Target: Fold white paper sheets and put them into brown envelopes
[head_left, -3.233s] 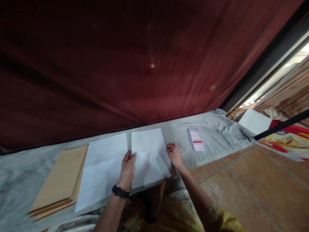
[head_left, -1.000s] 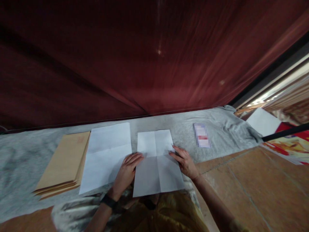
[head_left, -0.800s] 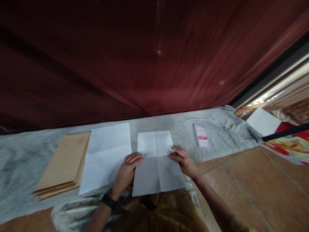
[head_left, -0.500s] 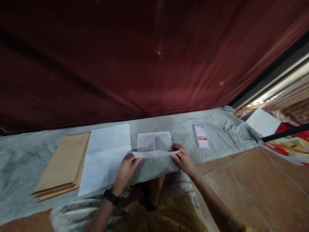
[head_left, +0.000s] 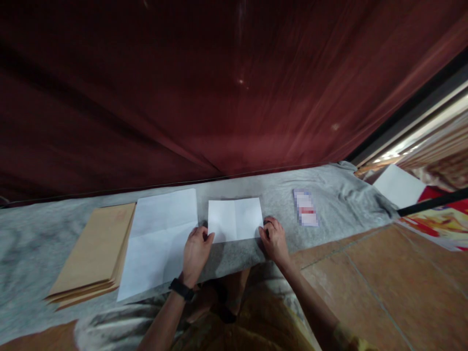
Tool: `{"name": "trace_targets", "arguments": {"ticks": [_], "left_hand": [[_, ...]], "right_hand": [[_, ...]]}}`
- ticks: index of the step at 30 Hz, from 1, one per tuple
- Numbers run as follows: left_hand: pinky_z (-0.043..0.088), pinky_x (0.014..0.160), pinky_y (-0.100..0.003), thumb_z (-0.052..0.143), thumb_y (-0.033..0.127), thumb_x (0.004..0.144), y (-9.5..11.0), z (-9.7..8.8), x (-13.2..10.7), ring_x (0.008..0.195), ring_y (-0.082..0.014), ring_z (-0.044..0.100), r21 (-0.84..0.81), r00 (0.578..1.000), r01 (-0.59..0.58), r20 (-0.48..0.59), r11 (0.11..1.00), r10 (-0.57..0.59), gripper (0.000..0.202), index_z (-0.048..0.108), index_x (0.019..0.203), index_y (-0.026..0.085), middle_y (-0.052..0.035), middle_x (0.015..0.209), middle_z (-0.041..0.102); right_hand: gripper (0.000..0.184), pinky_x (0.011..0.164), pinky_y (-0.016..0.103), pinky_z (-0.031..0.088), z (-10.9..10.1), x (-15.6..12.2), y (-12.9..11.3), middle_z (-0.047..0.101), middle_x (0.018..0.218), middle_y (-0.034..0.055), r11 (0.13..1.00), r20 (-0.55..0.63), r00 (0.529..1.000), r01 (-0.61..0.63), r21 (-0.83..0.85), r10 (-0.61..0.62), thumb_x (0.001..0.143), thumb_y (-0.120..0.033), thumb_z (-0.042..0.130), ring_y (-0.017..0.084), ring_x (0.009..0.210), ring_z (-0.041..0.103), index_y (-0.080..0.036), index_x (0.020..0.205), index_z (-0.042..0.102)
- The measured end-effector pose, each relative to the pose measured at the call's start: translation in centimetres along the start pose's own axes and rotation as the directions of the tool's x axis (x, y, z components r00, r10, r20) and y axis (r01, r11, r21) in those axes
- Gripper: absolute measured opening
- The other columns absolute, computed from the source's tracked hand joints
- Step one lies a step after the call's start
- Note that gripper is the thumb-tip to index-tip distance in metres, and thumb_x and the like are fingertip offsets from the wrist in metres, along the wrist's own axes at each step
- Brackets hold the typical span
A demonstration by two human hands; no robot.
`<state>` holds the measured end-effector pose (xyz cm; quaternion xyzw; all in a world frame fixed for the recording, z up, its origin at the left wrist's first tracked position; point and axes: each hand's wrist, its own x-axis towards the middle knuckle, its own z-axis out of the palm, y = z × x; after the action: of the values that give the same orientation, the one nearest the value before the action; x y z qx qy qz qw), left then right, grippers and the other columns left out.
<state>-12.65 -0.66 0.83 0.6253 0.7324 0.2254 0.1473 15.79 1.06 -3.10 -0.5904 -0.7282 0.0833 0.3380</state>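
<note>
A white sheet of paper (head_left: 235, 220), folded with a vertical crease down its middle, lies in front of me on the grey cloth. My left hand (head_left: 197, 246) is closed at its lower left edge, thumb and fingers pinched together. At the opposite lower corner, my right hand (head_left: 273, 239) grips the sheet between thumb and curled fingers. Just left of my left hand lies a larger white sheet (head_left: 161, 239) with a crease across it. Further left is a stack of brown envelopes (head_left: 93, 248).
The grey cloth (head_left: 226, 261) covers a narrow surface below a dark red curtain (head_left: 234, 122). A blurred white and purple packet (head_left: 306, 208) lies to the right. Tiled floor (head_left: 365, 268) shows beyond the near edge, with a white sheet (head_left: 398, 185) and colourful printed material (head_left: 438, 222) at far right.
The near edge of the small sheet, earlier lifted and curled towards me, now lies flat. Both hands remain at its sides, the left shifted slightly right.
</note>
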Motion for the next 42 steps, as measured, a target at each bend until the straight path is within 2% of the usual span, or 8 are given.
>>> {"name": "trace_targets", "arguments": {"ticks": [5,8,13,17,23,31,36,42], "left_hand": [[0.052,0.077,-0.037,0.055,0.023,0.085,0.4,0.2,-0.1,0.084,-0.024,0.062,0.023,1.0,0.016,-0.001,1.0,-0.016,0.003,0.053,0.084,0.022,-0.0048,0.083,0.061],[0.054,0.082,-0.04,0.055,0.019,0.084,0.8,0.3,-0.5,0.092,-0.026,0.063,0.063,0.996,-0.009,-0.087,0.998,0.014,0.017,0.055,0.101,0.017,-0.0091,0.094,0.062],[0.05,0.102,-0.048,0.048,0.015,0.089,3.0,1.0,-1.5,0.124,-0.0308,0.055,0.152,0.952,-0.218,-0.182,0.964,0.244,0.041,0.051,0.13,0.013,-0.0185,0.131,0.056],[0.032,0.119,-0.051,0.04,0.018,0.095,6.0,3.3,-1.8,0.15,-0.03,0.027,0.217,0.9,-0.41,-0.063,0.886,0.432,0.055,0.036,0.15,0.013,-0.0163,0.16,0.035],[0.023,0.123,-0.054,0.045,0.024,0.092,6.8,6.7,-0.1,0.152,-0.0312,0.024,0.26,0.849,-0.525,0.085,0.811,0.522,0.068,0.026,0.157,0.011,-0.0181,0.16,0.035],[0.02,0.124,-0.056,0.038,0.024,0.096,5.0,7.4,0.9,0.153,-0.0301,0.022,0.277,0.905,-0.426,0.106,0.861,0.413,0.063,0.027,0.157,0.012,-0.0175,0.162,0.032],[0.019,0.124,-0.054,0.032,0.022,0.097,5.3,6.4,0.8,0.153,-0.0273,0.02,0.282,0.934,-0.356,0.107,0.891,0.34,0.061,0.026,0.157,0.012,-0.0159,0.163,0.031],[0.017,0.125,-0.053,0.034,0.032,0.099,4.6,5.6,0.5,0.153,-0.0284,0.021,0.313,0.964,-0.264,0.054,0.912,0.261,0.061,0.031,0.155,0.007,-0.0167,0.163,0.03]], "right_hand": [[0.015,0.098,0.048,0.048,0.3,-0.3,0.0,0.059,0.122,0.0154,0.999,-0.024,0.999,-0.027,-0.026,0.026,0.098,-0.032,0.052,0.028,0.115,0.056,-0.02,0.099,0.059],[0.026,0.101,0.052,0.047,0.3,-0.4,0.0,0.056,0.13,0.0178,0.999,-0.018,0.999,-0.041,-0.034,0.041,0.098,-0.034,0.051,0.031,0.123,0.053,-0.017,0.116,0.059],[0.039,0.112,0.056,0.04,0.1,0.3,-1.2,0.045,0.149,0.0178,0.996,-0.038,0.998,-0.053,0.077,0.056,0.101,-0.036,0.046,0.032,0.138,0.043,-0.018,0.133,0.056],[0.043,0.118,0.051,0.037,0.8,1.8,-4.4,0.045,0.153,0.0104,0.947,0.044,0.997,-0.079,0.311,0.069,0.104,-0.04,0.038,0.026,0.143,0.04,-0.023,0.14,0.054],[0.055,0.124,0.046,0.029,4.1,3.9,-8.1,0.045,0.156,0.0088,0.872,0.19,0.981,-0.11,0.477,0.02,0.105,-0.052,0.03,0.022,0.146,0.037,-0.021,0.145,0.053],[0.053,0.124,0.048,0.027,4.9,4.3,-7.2,0.046,0.155,0.0102,0.972,0.271,0.942,0.15,0.18,-0.195,0.107,-0.04,0.026,0.022,0.148,0.033,-0.017,0.152,0.042],[0.051,0.122,0.049,0.027,4.2,4.2,-6.1,0.042,0.157,0.0113,0.976,0.304,0.934,0.214,-0.05,-0.189,0.106,-0.039,0.034,0.025,0.148,0.033,-0.018,0.151,0.044],[0.053,0.121,0.051,0.026,3.9,4.0,-4.1,0.036,0.16,0.0115,0.963,0.31,0.936,0.223,-0.15,-0.168,0.105,-0.04,0.039,0.03,0.149,0.031,-0.019,0.153,0.04]]}}
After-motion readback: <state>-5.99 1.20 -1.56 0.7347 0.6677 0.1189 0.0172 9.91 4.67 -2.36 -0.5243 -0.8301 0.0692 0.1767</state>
